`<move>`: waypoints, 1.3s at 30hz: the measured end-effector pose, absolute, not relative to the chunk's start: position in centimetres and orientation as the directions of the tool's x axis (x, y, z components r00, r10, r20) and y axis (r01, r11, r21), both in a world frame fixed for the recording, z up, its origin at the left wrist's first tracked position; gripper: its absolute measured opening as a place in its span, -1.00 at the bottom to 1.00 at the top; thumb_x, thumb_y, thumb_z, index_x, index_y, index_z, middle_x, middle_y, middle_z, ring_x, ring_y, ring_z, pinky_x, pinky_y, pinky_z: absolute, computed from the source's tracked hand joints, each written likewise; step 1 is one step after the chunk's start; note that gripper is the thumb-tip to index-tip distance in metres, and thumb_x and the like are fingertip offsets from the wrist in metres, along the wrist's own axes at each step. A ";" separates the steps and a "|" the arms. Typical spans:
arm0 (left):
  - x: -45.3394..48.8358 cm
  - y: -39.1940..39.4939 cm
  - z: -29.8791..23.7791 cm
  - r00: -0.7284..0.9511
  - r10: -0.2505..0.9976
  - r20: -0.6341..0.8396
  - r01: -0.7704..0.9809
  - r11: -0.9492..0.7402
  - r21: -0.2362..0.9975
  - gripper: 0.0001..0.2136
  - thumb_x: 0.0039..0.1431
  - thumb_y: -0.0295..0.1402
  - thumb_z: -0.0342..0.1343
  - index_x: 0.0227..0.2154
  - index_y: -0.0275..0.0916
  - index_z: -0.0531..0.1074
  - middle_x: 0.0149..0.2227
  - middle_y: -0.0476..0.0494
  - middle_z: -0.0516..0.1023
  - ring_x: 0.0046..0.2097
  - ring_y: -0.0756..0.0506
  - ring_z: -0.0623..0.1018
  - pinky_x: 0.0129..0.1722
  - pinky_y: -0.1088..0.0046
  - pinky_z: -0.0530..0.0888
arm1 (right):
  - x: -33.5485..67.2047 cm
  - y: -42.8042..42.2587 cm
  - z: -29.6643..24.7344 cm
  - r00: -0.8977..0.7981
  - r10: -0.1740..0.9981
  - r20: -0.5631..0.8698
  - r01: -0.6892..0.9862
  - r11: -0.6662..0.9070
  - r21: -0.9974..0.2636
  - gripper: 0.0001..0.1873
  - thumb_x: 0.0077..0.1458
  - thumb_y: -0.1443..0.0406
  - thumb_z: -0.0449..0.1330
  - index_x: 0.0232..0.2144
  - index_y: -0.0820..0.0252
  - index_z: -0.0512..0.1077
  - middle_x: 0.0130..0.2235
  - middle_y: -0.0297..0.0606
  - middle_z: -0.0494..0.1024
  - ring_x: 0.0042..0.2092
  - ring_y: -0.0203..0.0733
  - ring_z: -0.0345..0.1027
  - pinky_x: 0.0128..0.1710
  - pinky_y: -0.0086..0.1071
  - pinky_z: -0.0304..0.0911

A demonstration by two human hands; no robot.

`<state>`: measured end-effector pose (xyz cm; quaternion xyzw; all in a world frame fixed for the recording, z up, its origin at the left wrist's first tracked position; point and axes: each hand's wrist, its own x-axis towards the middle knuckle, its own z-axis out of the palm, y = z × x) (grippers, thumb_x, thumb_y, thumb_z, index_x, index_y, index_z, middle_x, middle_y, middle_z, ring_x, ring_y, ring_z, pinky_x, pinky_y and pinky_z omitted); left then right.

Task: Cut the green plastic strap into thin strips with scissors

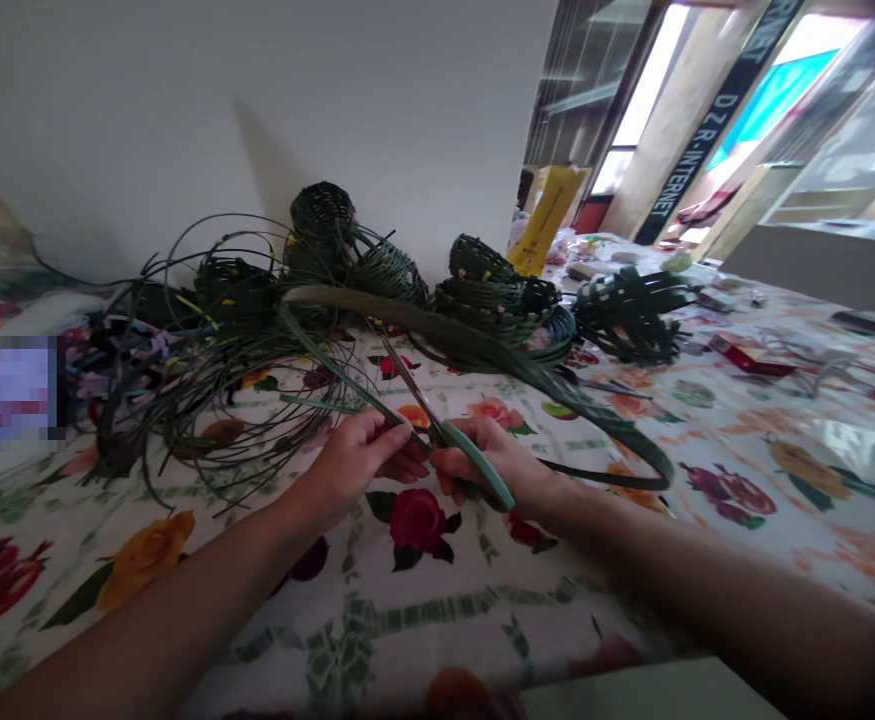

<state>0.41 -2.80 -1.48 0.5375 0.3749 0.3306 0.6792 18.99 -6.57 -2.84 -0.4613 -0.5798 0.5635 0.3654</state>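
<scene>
The left hand (358, 458) is pinching a green strip (339, 380), the right hand (486, 465) is gripping teal-handled scissors (411, 392) tightly, below woven baskets (482, 295) at upper centre.

Scissors (411, 385) partly hidden in the hands (358, 458), pixelated patch (11, 392) at far left, blurred glass (849, 140) upper right

The scissors (414, 400) in my right hand (486, 462) have long, narrow steel blades pointing up and away from me, and a pale green handle. The strip (437, 325), long, flat and dark green, is pinched in my left hand (358, 455). From there it arcs up and over, then loops round to my right and back toward the scissors' handle.
</scene>
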 end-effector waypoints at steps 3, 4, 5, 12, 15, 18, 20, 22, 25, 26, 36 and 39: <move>0.2 -2.6 -1.3 0.485 0.865 -0.125 -0.067 0.180 0.981 -0.78 0.09 -0.24 0.23 -0.36 -0.31 0.40 -0.44 -0.14 0.62 -0.43 -0.07 0.62 -0.40 0.44 0.55 | 18.9 -6.6 -2.3 -0.302 0.949 -0.086 0.131 -0.048 -0.990 -0.72 0.03 0.09 0.20 -0.49 0.17 0.36 -0.58 -0.40 0.41 -0.59 -0.35 0.22 -0.62 -0.49 0.11; 0.1 -2.4 -1.1 0.452 0.885 -0.112 -0.080 0.165 0.983 -0.78 0.07 -0.24 0.24 -0.38 -0.30 0.40 -0.45 -0.14 0.62 -0.43 -0.07 0.62 -0.40 0.44 0.55 | 18.9 -6.6 -2.1 -0.301 0.950 -0.080 0.133 -0.042 -0.990 -0.70 0.05 0.06 0.20 -0.48 0.18 0.37 -0.59 -0.41 0.39 -0.59 -0.35 0.20 -0.63 -0.49 0.09; -0.1 -2.2 -1.0 0.406 0.909 -0.098 -0.093 0.148 0.985 -0.78 0.06 -0.25 0.25 -0.40 -0.30 0.39 -0.46 -0.13 0.61 -0.42 -0.07 0.61 -0.40 0.43 0.56 | 18.9 -6.6 -1.9 -0.303 0.950 -0.074 0.134 -0.035 -0.990 -0.67 0.05 0.03 0.20 -0.47 0.18 0.38 -0.59 -0.42 0.38 -0.59 -0.35 0.19 -0.63 -0.49 0.08; -1.9 -0.5 0.5 0.246 0.969 -0.004 -0.158 0.044 0.986 -0.83 0.10 -0.29 0.19 -0.43 -0.26 0.35 -0.52 -0.07 0.58 -0.47 -0.07 0.61 -0.45 0.46 0.54 | 18.7 -7.2 -0.7 -0.263 0.962 -0.076 0.312 0.010 -0.950 -0.59 0.07 -0.03 0.20 -0.51 0.16 0.31 -0.56 -0.39 0.35 -0.55 -0.30 0.21 -0.58 -0.45 0.12; -2.3 -0.4 1.0 0.209 0.977 0.034 -0.162 0.000 0.987 -0.83 0.09 -0.28 0.19 -0.42 -0.25 0.35 -0.51 -0.07 0.59 -0.46 -0.07 0.62 -0.44 0.49 0.53 | 18.7 -7.3 0.5 -0.262 0.965 -0.033 0.430 0.086 -0.899 -0.60 0.09 -0.03 0.18 -0.51 0.16 0.31 -0.54 -0.38 0.33 -0.52 -0.27 0.21 -0.57 -0.43 0.08; -2.6 -0.4 1.6 0.176 0.984 0.010 -0.152 0.017 0.988 -0.82 0.07 -0.27 0.20 -0.46 -0.25 0.34 -0.52 -0.07 0.59 -0.47 -0.07 0.62 -0.46 0.50 0.52 | 18.6 -7.5 1.5 -0.296 0.955 -0.013 0.499 0.142 -0.855 -0.62 0.12 0.01 0.15 -0.54 0.16 0.29 -0.55 -0.40 0.29 -0.52 -0.29 0.14 -0.55 -0.43 0.05; -2.8 -0.4 1.9 0.169 0.986 -0.001 -0.160 0.028 0.987 -0.80 0.07 -0.27 0.20 -0.49 -0.24 0.31 -0.54 -0.06 0.58 -0.49 -0.07 0.61 -0.47 0.49 0.52 | 18.8 -7.7 1.5 -0.317 0.947 -0.050 0.536 0.135 -0.834 -0.63 0.13 0.02 0.15 -0.53 0.17 0.31 -0.53 -0.40 0.28 -0.50 -0.29 0.15 -0.53 -0.44 0.08; -3.0 -0.2 2.0 0.169 0.986 0.013 -0.182 0.018 0.983 -0.79 0.07 -0.27 0.19 -0.50 -0.22 0.29 -0.57 -0.03 0.56 -0.51 -0.06 0.60 -0.46 0.46 0.54 | 19.1 -7.9 1.1 -0.312 0.944 -0.108 0.568 0.094 -0.817 -0.62 0.13 -0.01 0.16 -0.49 0.17 0.36 -0.50 -0.39 0.31 -0.45 -0.27 0.19 -0.50 -0.44 0.12; -3.3 0.1 2.1 0.163 0.986 0.017 -0.209 0.018 0.978 -0.81 0.09 -0.29 0.18 -0.50 -0.21 0.28 -0.63 0.03 0.50 -0.55 -0.06 0.57 -0.47 0.44 0.54 | 19.5 -8.1 0.4 -0.257 0.953 -0.159 0.605 0.030 -0.796 -0.61 0.08 -0.06 0.20 -0.42 0.15 0.39 -0.45 -0.37 0.35 -0.41 -0.24 0.22 -0.46 -0.43 0.18; -3.3 0.2 2.1 0.162 0.987 0.012 -0.214 0.023 0.977 -0.82 0.09 -0.29 0.17 -0.49 -0.21 0.29 -0.64 0.04 0.49 -0.55 -0.06 0.57 -0.48 0.44 0.54 | 19.6 -8.2 0.4 -0.252 0.953 -0.168 0.612 0.022 -0.790 -0.60 0.07 -0.06 0.22 -0.42 0.15 0.39 -0.45 -0.37 0.36 -0.41 -0.24 0.22 -0.45 -0.43 0.18; -3.6 0.2 2.3 0.171 0.985 0.023 -0.205 0.012 0.979 -0.84 0.07 -0.30 0.16 -0.49 -0.23 0.31 -0.60 -0.01 0.52 -0.52 -0.08 0.59 -0.51 0.45 0.52 | 19.0 -8.2 1.3 -0.329 0.920 -0.213 0.577 0.018 -0.816 -0.66 0.14 0.03 0.20 -0.46 0.15 0.35 -0.49 -0.40 0.34 -0.44 -0.27 0.20 -0.48 -0.43 0.14; -3.5 0.2 2.3 0.170 0.985 0.029 -0.191 0.004 0.982 -0.85 0.09 -0.32 0.14 -0.50 -0.24 0.31 -0.59 -0.04 0.54 -0.50 -0.08 0.60 -0.51 0.46 0.52 | 19.0 -8.1 1.2 -0.368 0.904 -0.219 0.552 0.023 -0.833 -0.64 0.15 0.06 0.20 -0.52 0.15 0.29 -0.52 -0.42 0.32 -0.47 -0.29 0.18 -0.50 -0.44 0.13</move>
